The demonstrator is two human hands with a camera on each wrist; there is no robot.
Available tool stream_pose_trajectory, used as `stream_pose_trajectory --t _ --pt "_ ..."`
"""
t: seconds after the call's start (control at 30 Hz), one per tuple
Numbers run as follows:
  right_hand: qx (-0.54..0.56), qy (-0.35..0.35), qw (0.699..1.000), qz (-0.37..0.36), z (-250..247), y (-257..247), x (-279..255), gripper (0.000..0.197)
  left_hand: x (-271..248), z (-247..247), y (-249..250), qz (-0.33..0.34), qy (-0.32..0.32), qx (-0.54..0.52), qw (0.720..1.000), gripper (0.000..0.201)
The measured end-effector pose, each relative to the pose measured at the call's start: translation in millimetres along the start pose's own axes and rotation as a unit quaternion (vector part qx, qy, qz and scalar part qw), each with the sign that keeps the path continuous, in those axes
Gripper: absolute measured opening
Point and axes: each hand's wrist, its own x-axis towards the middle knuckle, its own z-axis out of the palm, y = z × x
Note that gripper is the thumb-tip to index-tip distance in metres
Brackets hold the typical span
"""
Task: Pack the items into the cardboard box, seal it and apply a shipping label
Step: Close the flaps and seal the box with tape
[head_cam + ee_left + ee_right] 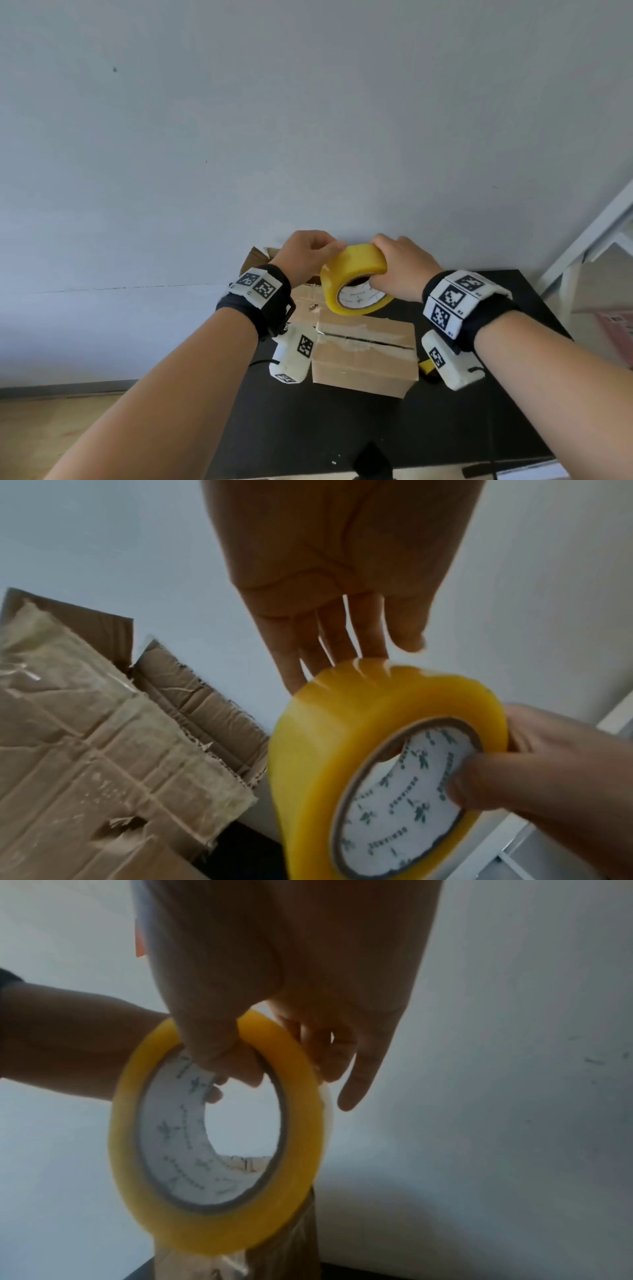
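Observation:
A yellow tape roll [354, 279] with a white printed core is held in the air by both hands. My right hand [397, 267] grips its right side, thumb hooked into the core [236, 1061] and fingers outside the rim. My left hand [308, 253] curls over the roll's upper left, its fingertips [342, 656] on the outer winding. Below the roll, a cardboard box [363, 356] sits on the black table [342, 431]. Its top flaps are folded down with a dark slit along the seam and old clear tape on it. What the box holds is hidden.
A second, torn cardboard box [192, 718] with raised flaps stands behind, against the white wall. A small yellow object [426, 365] lies by the box's right side. A white shelf frame [596, 236] stands right of the table. Wooden floor lies to the left.

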Motion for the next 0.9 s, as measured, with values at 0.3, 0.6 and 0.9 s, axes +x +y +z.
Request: stream_pose_trajectory --t 0.3,0.6,0.9 --pt "-0.080 -0.053 0.995 -0.025 -14 16 8 0.043 12 10 11 -0.037 -0.054 0.052 0.997 0.014" --pt "-0.165 -0.076 0.982 -0.057 -14 9 8 0.038 19 25 26 -0.020 -0.092 0.298 0.950 0.013" --pt "-0.173 -0.108 0.977 -0.061 -2 11 8 0.028 17 36 14 -0.011 -0.114 0.345 0.931 0.021"
